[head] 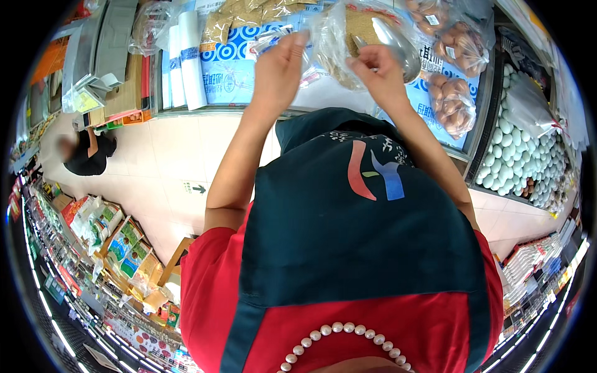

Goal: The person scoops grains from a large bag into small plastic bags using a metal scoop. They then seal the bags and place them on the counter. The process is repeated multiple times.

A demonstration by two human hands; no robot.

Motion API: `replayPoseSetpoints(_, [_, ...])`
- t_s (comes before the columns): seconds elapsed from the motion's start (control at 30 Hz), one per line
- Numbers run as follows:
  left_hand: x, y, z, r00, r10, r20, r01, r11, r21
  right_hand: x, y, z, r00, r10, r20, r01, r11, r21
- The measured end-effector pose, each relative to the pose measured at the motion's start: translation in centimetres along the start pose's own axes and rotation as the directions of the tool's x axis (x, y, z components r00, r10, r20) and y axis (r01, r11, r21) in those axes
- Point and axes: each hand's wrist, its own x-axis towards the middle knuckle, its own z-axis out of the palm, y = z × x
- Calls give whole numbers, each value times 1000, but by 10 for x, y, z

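Note:
My left hand (280,70) is raised over the table with curled fingers. Thin clear plastic shows at its right side; motion blur hides whether the fingers hold it. My right hand (382,77) is bent in front of a large clear plastic bag (329,44) of brown grain (361,28), its fingertips close to the bag's near edge. Whether they grip the plastic cannot be made out. A shiny metal scoop (408,51) rests by the grain, just beyond my right hand. Small printed packets (310,77) lie between my hands.
Filled grain packets (247,14) lie at the back. White plastic rolls (191,60) stand left. Bagged brown eggs (451,105) sit on the right, beside a bin of pale eggs (508,154). A person (88,151) crouches on the floor at left.

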Motion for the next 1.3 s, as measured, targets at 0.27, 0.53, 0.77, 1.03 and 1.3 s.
replayPoseSetpoints(0.27, [-23, 22, 51, 948, 148, 282, -237, 919, 314, -28, -43, -46, 860, -498, 110, 504, 798, -331])
replayPoseSetpoints(0.53, [-11, 25, 72, 993, 101, 54, -101, 995, -1, -48, -41, -66, 963, -238, -129, 226, 969, -102])
replayPoseSetpoints(0.77, [-15, 35, 87, 999, -35, 20, 39, 948, -316, -42, -29, -81, 994, -110, 17, 110, 994, 14])
replayPoseSetpoints(1.03, [-15, 51, 81, 956, 250, 151, -283, 920, 269, -38, -54, -83, 779, -626, -41, 563, 727, -392])
replayPoseSetpoints(1.3, [-13, 36, 73, 858, 490, 153, -512, 791, 336, -33, -59, -84, 807, -561, 184, 588, 735, -337])
